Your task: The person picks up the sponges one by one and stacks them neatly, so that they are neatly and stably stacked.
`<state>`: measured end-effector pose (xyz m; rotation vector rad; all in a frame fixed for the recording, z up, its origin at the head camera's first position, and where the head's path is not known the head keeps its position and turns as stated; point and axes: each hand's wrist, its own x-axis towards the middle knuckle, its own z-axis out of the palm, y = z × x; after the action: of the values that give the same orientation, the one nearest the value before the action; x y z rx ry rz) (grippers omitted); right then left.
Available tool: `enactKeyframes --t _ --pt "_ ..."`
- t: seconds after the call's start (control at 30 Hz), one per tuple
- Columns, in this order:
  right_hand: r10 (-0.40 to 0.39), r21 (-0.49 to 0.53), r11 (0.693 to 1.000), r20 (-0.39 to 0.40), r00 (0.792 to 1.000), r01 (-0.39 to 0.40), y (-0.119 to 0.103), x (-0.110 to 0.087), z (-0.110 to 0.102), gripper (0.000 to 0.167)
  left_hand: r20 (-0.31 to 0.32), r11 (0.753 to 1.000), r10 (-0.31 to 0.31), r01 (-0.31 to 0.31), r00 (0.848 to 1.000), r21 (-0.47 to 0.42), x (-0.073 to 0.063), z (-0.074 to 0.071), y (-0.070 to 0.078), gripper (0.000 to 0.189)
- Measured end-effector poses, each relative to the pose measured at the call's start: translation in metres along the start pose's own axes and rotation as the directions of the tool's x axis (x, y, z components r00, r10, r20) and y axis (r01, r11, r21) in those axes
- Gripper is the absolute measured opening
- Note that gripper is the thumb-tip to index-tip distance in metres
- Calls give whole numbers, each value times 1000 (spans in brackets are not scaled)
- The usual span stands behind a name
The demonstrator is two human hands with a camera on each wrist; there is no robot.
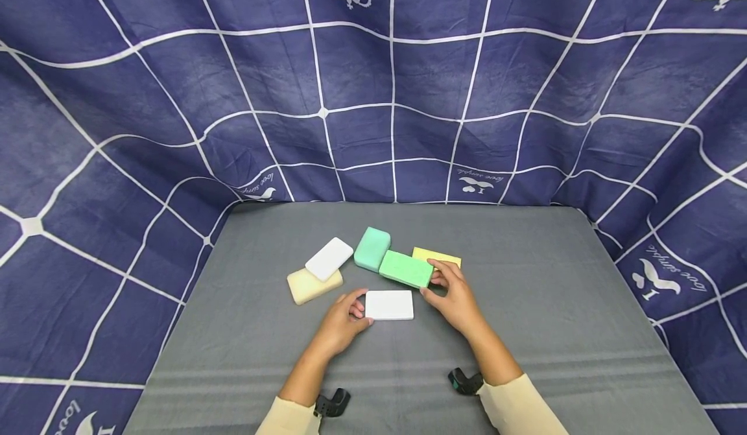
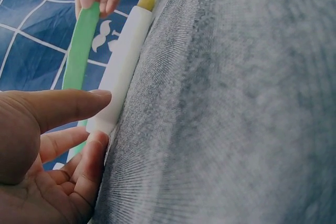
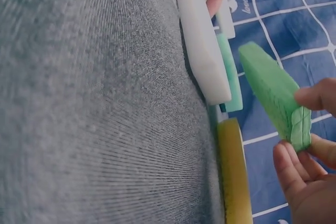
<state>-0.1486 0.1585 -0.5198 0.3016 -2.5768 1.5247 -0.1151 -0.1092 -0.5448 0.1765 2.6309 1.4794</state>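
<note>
A green sponge block (image 1: 406,269) is held by its right end in my right hand (image 1: 450,294); the right wrist view shows the thumb and fingers pinching that green block (image 3: 273,90) clear of the grey cloth. In front of it, a white sponge block (image 1: 389,305) lies flat on the table. My left hand (image 1: 343,325) holds the white block's left end between thumb and fingers, as the left wrist view also shows on the white block (image 2: 123,64). Partly hidden behind my right hand is a yellow sponge block (image 1: 436,255).
A teal sponge block (image 1: 372,249) lies behind the green one. To the left, a second white block (image 1: 329,258) leans over a cream sponge block (image 1: 314,284). The grey cloth-covered table (image 1: 245,370) is bordered by a blue checked curtain (image 1: 362,137) at the back and sides.
</note>
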Motion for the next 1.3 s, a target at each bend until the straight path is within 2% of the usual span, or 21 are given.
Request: enactKeyframes --t 0.33,0.67,0.97,1.3 --pt "-21 193 981 159 987 -10 5 -6 1 66 8 1000 -4 4 1000 -9 0 0 0 59" --pt "-89 270 963 307 948 3 9 -10 2 65 7 1000 -7 7 1000 -26 0 0 -2 63" --pt "-70 261 965 369 927 -31 13 -15 7 65 9 999 -8 8 1000 -31 1 2 -4 67" --pt "-34 198 979 365 930 -42 16 -17 9 63 13 999 -5 5 1000 -36 0 1 -2 69"
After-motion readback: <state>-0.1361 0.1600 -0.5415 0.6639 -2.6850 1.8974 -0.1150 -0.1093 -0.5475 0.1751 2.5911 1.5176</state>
